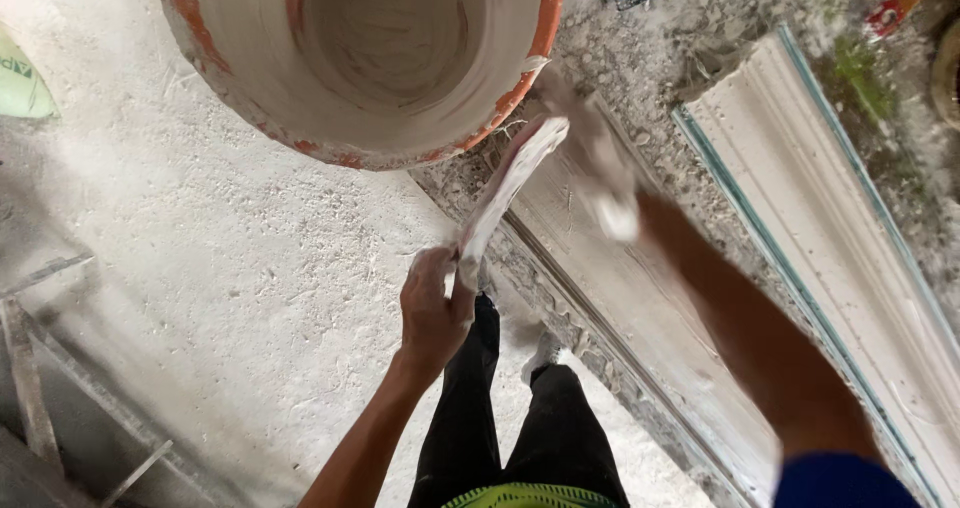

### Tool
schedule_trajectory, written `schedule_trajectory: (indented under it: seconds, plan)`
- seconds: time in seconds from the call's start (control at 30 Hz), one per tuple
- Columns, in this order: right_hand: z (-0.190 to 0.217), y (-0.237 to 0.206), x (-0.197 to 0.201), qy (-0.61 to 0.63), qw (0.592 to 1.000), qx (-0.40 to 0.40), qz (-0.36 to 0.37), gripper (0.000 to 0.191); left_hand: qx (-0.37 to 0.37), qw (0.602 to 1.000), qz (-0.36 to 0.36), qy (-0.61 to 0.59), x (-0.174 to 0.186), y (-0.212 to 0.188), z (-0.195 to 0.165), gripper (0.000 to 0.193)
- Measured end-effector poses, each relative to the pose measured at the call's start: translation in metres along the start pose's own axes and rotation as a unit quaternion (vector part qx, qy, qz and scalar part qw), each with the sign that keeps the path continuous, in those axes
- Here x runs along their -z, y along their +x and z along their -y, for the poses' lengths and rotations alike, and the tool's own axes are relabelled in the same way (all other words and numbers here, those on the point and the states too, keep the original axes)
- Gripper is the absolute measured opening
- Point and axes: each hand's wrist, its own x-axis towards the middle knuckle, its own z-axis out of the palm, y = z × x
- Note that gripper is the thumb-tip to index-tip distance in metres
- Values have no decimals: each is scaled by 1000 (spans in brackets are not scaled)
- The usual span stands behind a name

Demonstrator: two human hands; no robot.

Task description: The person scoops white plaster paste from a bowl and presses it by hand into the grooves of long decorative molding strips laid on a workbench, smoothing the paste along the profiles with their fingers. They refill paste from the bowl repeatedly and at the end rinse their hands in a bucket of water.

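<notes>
White plaster coats nearly everything in view. Bucket (370, 58) fills the top of frame, orange showing through at the rim, inside smeared white and seemingly scraped near empty; it sits close above the hands, within easy reach.

Left hand (432, 308) is closed around the lower end of a trowel (510, 188), fist tight, thumb side up. The blade runs up and to the right from the fist, face caked white, its tip just under the bucket rim. Held slanted like this, the flat acts as a carrying surface, and being next to the bucket keeps any drips short.

Right hand (600, 173) is blurred and white with plaster. It lies against the far edge of the blade near the tip, apparently wiping or pressing material there. Whether its fingers are curled around anything I cannot tell; the motion smear hides them.

Below the right forearm a long white moulding (640, 298) lies flat on the ground, running diagonally. A second moulding (850, 228) with a green-edged frame lies parallel to the right, apart from the first, rubble between them at the top.

Dusty concrete floor (200, 268) to the left. Person's black trousers (500, 418) stand between floor and moulding. Metal bars (40, 368) at lower left.
</notes>
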Motion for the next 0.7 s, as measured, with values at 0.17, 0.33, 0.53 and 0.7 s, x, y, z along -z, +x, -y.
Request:
schedule_trajectory:
  seconds: [0.17, 0.33, 0.53, 0.7]
  plan:
    - [38, -84, 43, -141, 986, -78, -31, 31, -48, 997, 46, 26, -19, 32, 11, 19]
    - [-28, 24, 65, -269, 953, -86, 108, 46, -55, 990, 97, 88, -46, 55, 28, 17]
    - [-38, 95, 44, -411, 797, -299, 327, 54, -47, 988, 65, 131, -57, 56, 26, 17]
    - [-62, 66, 62, 201, 906, -350, 126, 57, 18, 996, 30, 83, -60, 57, 24, 16]
